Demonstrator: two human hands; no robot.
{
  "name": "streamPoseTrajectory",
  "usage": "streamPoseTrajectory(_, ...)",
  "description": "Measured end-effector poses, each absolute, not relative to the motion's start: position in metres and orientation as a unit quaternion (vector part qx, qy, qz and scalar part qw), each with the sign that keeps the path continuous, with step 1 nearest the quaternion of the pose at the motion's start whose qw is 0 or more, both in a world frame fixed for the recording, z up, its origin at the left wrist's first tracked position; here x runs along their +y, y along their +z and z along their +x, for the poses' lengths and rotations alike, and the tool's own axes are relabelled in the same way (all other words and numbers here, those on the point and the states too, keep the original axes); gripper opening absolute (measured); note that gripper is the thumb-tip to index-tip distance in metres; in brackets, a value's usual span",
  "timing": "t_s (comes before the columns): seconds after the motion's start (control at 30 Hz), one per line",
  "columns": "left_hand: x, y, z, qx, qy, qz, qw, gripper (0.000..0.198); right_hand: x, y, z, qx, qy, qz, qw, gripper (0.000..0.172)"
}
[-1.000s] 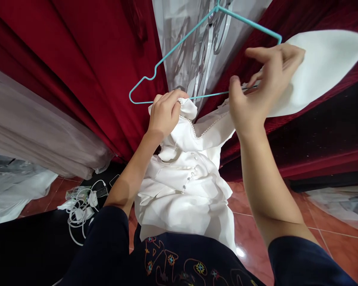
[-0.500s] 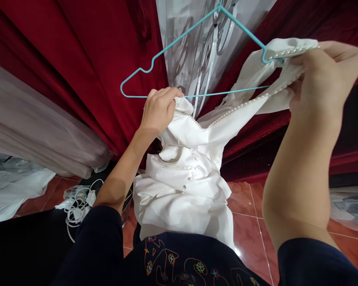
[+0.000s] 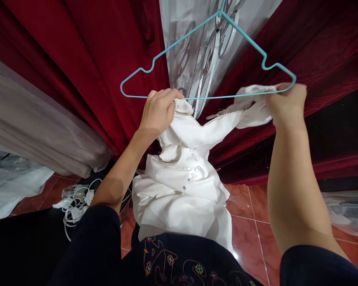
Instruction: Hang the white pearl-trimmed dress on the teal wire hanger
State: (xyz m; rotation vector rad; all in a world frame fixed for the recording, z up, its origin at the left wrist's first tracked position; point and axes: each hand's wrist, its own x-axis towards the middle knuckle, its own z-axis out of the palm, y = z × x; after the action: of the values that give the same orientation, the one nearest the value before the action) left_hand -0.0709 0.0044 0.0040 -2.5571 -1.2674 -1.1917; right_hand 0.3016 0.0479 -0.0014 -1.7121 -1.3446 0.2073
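A white dress [image 3: 193,171] with pearl trim along its neckline and a row of buttons hangs bunched in front of me. My left hand [image 3: 161,109] is closed on the dress's upper left edge, beside the bottom bar of a light blue hanger [image 3: 217,96]. At the right, my right hand [image 3: 288,101] grips the white shoulder piece of the dress, just below and behind the hanger's right end. Its fingertips are partly hidden by the fabric. The hanger's right arm is free of cloth, and its hook runs out of view at the top.
Dark red curtains [image 3: 122,59] hang behind on both sides, with a white metal scrollwork frame [image 3: 210,55] between them. White cables [image 3: 74,210] lie tangled on a black surface at the lower left. Sheer fabric [image 3: 38,119] hangs at the left; red tiles [image 3: 244,226] cover the floor.
My right hand has moved left and down with the shoulder piece, which has come off the hanger's right arm. My left hand has stayed in place.
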Motion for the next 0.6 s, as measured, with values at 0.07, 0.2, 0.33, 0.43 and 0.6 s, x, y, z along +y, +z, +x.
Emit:
streamPoseTrajectory(0.07,0.006,0.004,-0.068,-0.414,-0.385,-0.824,0.02,0.042,0.024,0.0,0.288,-0.52,0.124,-0.744,0.4,0.029)
streamPoseTrajectory(0.2,0.013,0.003,-0.068,-0.419,-0.396,-0.817,0.014,0.041,-0.018,0.016,0.246,-0.692,0.248,-0.578,0.355,0.012)
streamPoseTrajectory(0.33,0.015,0.001,-0.065,-0.405,-0.406,-0.819,0.01,0.037,-0.021,0.022,0.205,-0.694,0.253,-0.46,0.493,0.032)
streamPoseTrajectory(0.43,0.011,-0.002,-0.061,-0.415,-0.403,-0.815,0.029,0.036,-0.005,0.002,0.182,-0.688,0.217,-0.465,0.513,0.031)
streamPoseTrajectory(0.6,0.001,-0.004,-0.059,-0.418,-0.386,-0.822,0.022,0.037,0.004,-0.052,0.164,-0.681,0.129,-0.473,0.544,0.036)
